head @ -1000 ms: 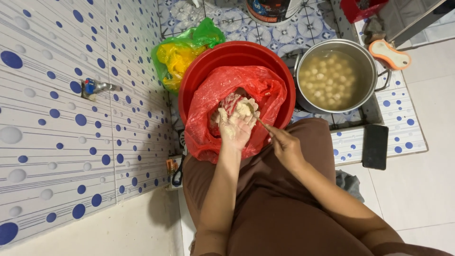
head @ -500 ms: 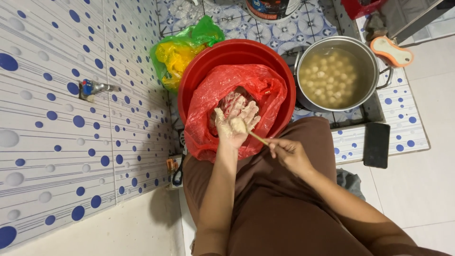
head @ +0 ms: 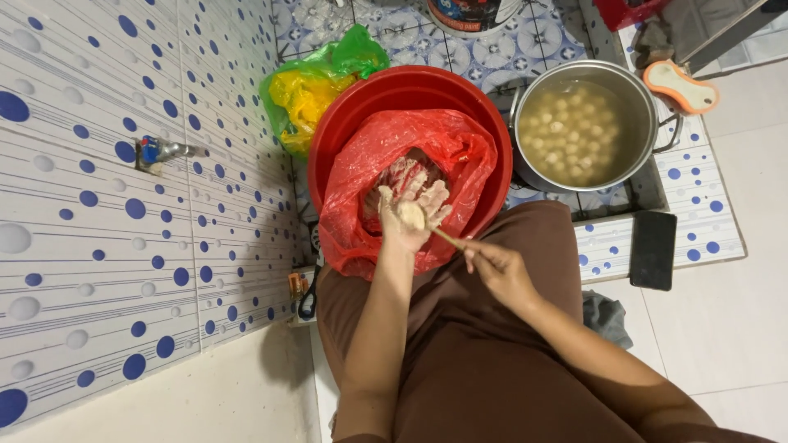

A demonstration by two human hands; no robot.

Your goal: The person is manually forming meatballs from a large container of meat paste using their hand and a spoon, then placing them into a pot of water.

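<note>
My left hand (head: 408, 215) is spread, smeared w/ paste, a ball (head: 410, 216) squeezed up on top of it. Right hand (head: 495, 267) pinches a thin spoon (head: 447, 238), tip just beside the ball. Both sit over the red bag (head: 460, 148) in the basin (head: 353, 115); pot (head: 628, 98) w/ floating balls is to the right. Risk: ball could slide off the spoon before reaching the pot, paste being sticky & soft

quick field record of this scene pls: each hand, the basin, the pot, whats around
left hand: open, smeared with pale paste, a lump on it, over the red bag
right hand: fingers pinch a thin spoon touching the lump
basin: red, lined by the bag
pot: metal, pale balls in liquid
around: yellow-green bag, dark phone, wall tap
</note>
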